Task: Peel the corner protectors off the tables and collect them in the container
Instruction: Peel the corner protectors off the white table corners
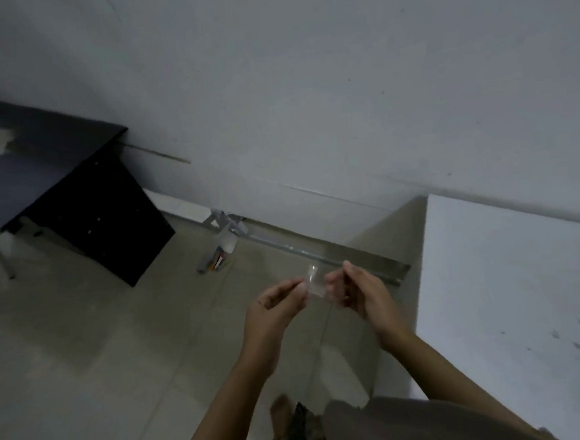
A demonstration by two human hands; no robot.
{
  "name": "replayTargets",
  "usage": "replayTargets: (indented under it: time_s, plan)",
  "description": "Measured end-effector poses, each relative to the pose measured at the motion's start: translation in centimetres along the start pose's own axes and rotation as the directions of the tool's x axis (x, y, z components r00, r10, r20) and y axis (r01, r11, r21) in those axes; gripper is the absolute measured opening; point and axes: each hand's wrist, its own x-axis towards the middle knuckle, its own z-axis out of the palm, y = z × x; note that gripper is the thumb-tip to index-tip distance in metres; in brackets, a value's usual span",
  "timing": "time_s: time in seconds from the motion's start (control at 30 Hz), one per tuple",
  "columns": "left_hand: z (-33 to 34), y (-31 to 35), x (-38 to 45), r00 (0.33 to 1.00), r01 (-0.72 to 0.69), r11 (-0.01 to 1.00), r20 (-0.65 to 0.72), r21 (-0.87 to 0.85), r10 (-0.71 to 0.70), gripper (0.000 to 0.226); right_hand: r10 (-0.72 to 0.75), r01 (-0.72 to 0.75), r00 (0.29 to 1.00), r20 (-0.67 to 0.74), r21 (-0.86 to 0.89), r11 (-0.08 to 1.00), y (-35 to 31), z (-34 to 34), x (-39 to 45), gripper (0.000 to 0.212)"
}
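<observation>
Clear corner protector [313,284] pinched between left hand [278,301] and right hand [354,292] above the floor, left of the white surface [513,293]; likely light, flexible, sticky, best held by edges.

Single head-worn wide view, looking forward and steeply down, close over both hands [321,296], floor [86,371] and wall [306,81] beyond

Clear corner protector [314,284], black table [54,160], white table [513,290], beige floor [85,354]
</observation>
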Motion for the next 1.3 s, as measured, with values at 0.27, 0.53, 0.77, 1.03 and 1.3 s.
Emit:
replayTargets:
  time_s: [0.27, 0.53, 0.77, 1.03, 1.3]
  plan:
    - [-1.3, 3.1, 8.5, 0.959, 0.11, 0.994, 0.263, 0.017, -0.11, 0.025, -0.077, 0.064, 0.97, -0.233, -0.062, 0.996, 0.8, 2.8, 3.3, 0.019]
    - [3.4, 0.6, 16.1, 0.821, 0.28, 0.935, 0.45, 0.22, -0.352, 0.022, 0.014, -0.021, 0.873, -0.488, -0.009, 1.0, 0.4, -1.4, 5.3, 0.009]
    - [11.6, -1.2, 24.4, 0.756, 0.263, 0.912, 0.52, 0.316, -0.398, 0.024, 0.053, -0.032, 0.777, -0.627, 0.045, 0.998, -1.0, -8.3, 10.6, 0.013]
    - [21.4, -1.8, 33.1, 0.717, 0.204, 0.854, 0.521, 0.478, -0.463, 0.019, 0.122, 0.043, 0.701, -0.703, 0.212, 0.976, -4.0, -15.2, 16.5, 0.02]
    - [27.0, -4.4, 38.0, 0.559, 0.29, 0.728, 0.507, 0.621, -0.656, 0.019, 0.336, 0.128, 0.514, -0.789, 0.458, 0.88, -2.1, -18.8, 20.6, 0.018]
